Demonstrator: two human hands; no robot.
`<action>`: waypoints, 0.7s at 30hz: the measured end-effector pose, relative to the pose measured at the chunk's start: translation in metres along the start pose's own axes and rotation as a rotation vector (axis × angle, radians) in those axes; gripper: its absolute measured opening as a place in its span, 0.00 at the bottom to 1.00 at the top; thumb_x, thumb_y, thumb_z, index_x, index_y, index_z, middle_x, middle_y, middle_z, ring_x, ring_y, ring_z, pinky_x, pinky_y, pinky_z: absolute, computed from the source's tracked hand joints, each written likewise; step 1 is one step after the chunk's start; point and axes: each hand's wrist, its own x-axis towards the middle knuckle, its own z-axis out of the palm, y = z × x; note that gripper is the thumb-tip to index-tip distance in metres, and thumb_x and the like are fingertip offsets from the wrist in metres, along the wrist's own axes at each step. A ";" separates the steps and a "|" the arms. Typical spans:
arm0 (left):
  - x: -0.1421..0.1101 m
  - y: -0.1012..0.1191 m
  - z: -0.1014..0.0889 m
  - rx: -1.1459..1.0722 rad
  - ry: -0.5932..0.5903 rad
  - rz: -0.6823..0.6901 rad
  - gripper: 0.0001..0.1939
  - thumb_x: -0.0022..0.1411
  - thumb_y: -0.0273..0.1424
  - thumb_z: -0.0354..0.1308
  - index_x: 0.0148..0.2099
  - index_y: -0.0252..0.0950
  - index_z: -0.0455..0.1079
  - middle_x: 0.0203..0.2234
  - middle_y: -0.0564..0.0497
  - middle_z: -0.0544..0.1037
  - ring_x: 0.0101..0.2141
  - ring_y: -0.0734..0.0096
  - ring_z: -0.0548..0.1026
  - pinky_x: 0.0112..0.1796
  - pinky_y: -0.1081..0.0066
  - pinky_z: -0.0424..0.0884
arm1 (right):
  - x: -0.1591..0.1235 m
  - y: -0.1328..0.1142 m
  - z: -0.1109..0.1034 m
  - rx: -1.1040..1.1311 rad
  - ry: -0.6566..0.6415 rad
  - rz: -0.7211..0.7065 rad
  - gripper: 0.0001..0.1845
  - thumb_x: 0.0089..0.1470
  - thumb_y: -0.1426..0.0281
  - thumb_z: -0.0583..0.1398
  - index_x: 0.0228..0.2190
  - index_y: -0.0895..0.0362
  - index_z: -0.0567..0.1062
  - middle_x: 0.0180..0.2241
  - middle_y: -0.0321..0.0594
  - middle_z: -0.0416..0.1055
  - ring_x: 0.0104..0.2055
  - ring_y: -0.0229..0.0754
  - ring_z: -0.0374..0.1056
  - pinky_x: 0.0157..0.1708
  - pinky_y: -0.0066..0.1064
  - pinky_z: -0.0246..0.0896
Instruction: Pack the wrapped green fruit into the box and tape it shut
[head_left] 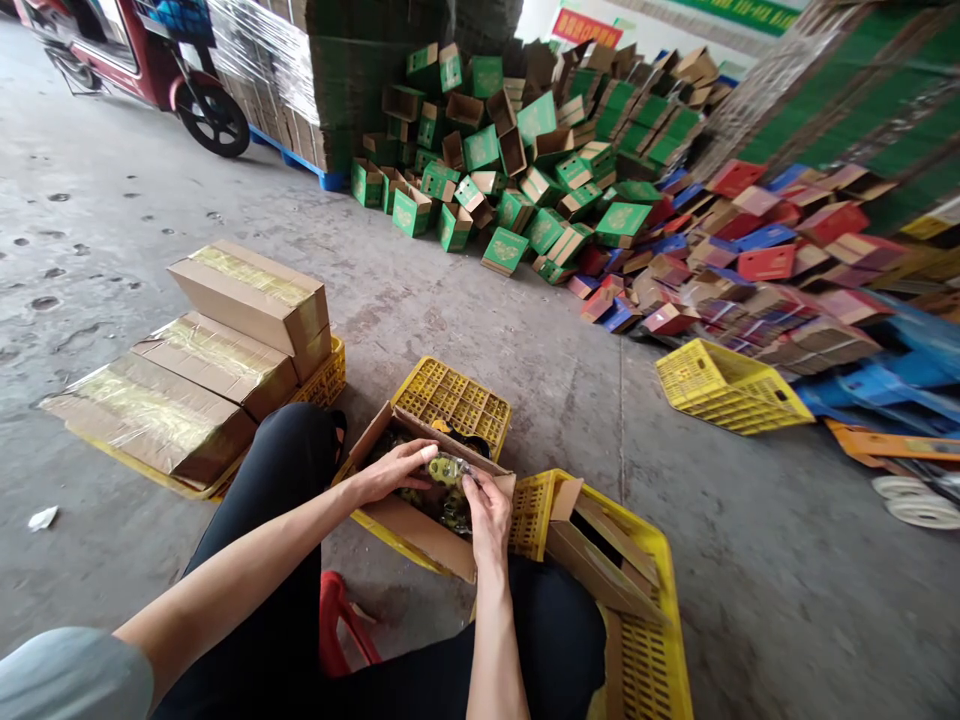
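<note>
Both my hands meet over an open cardboard box [420, 535] between my knees. A small clear-wrapped packet [448, 468] with a camouflage-like yellow-green and dark pattern is held between them. My left hand [397, 472] has its thumb and fingers on the packet's left end. At its right end, my right hand [489, 510] pinches it. Similar dark patterned packets [456, 512] lie inside the box below, partly hidden by my hands. A yellow-and-black item [457, 435] lies at the box's far side; its kind is unclear. The box rests on a yellow plastic crate [397, 540].
Taped cartons [157, 405] sit on yellow crates at left. An open carton [600, 555] lies in a yellow crate [660, 640] at right. A red curved object [341, 625] is by my leg. Green boxes [480, 150], red-and-blue boxes [765, 262] and a scooter [142, 60] are beyond.
</note>
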 end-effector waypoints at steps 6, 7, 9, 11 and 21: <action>0.004 -0.003 -0.005 -0.025 -0.034 -0.203 0.39 0.52 0.58 0.71 0.55 0.34 0.77 0.48 0.38 0.82 0.41 0.57 0.83 0.41 0.64 0.79 | -0.001 -0.005 0.002 -0.003 -0.019 -0.032 0.16 0.54 0.54 0.67 0.38 0.52 0.86 0.45 0.44 0.82 0.51 0.54 0.76 0.57 0.47 0.69; 0.004 -0.003 -0.005 -0.032 -0.042 -0.191 0.37 0.52 0.56 0.72 0.53 0.33 0.78 0.47 0.38 0.83 0.40 0.58 0.83 0.41 0.66 0.79 | -0.001 -0.006 0.003 0.004 -0.025 -0.041 0.16 0.55 0.55 0.67 0.38 0.52 0.86 0.47 0.44 0.82 0.52 0.54 0.75 0.57 0.47 0.70; 0.004 -0.002 -0.005 -0.043 -0.071 -0.160 0.33 0.53 0.53 0.74 0.50 0.32 0.80 0.46 0.39 0.83 0.41 0.61 0.82 0.41 0.67 0.78 | -0.001 -0.006 0.003 0.012 -0.037 -0.058 0.15 0.55 0.55 0.67 0.37 0.51 0.86 0.51 0.45 0.80 0.57 0.55 0.73 0.58 0.47 0.69; 0.003 -0.001 -0.005 -0.036 -0.105 -0.126 0.30 0.52 0.47 0.77 0.51 0.33 0.81 0.46 0.41 0.83 0.42 0.63 0.81 0.43 0.68 0.77 | -0.001 -0.006 0.003 0.004 -0.056 -0.069 0.14 0.56 0.56 0.67 0.40 0.50 0.86 0.57 0.44 0.77 0.62 0.55 0.69 0.61 0.48 0.66; 0.006 -0.008 -0.007 0.028 -0.048 0.073 0.33 0.47 0.38 0.81 0.54 0.34 0.79 0.42 0.44 0.84 0.38 0.64 0.80 0.44 0.67 0.72 | -0.003 -0.005 0.003 0.262 0.046 0.190 0.28 0.59 0.51 0.61 0.56 0.50 0.78 0.65 0.44 0.70 0.66 0.55 0.66 0.55 0.46 0.72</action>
